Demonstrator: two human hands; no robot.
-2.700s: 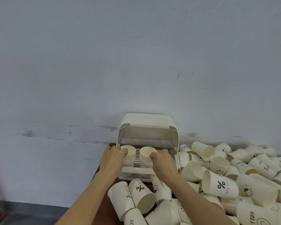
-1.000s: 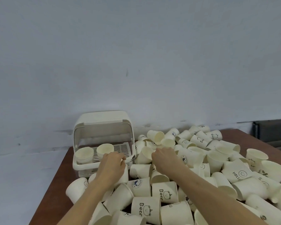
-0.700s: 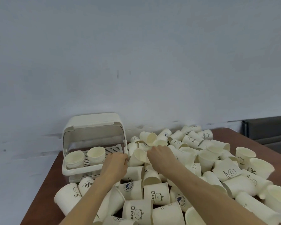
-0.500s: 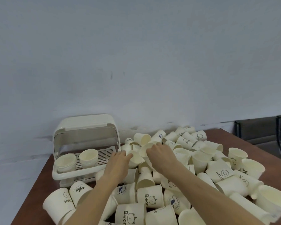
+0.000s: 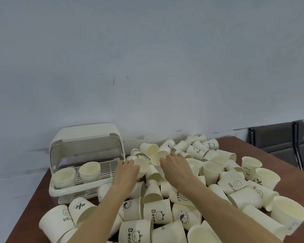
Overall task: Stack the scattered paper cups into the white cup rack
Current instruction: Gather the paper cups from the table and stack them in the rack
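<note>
Brown table [image 5: 33, 199] | cup pile [image 5: 209, 172] beside rack [image 5: 85, 155] | left hand [image 5: 125, 174], right hand [image 5: 175, 168] fingers each grasping a cup

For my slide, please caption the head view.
Both hands take cups from the pile beside the rack.

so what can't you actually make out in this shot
Head view only:
- How many cups sit in each rack stack: nested, only the top rims show.
- Left hand fingertips: blurred against the cup they reach, so the grip is unclear.
- Right hand fingers: hidden behind the hand's back at another cup.
- Near cups: cut off by the bottom edge.
</note>
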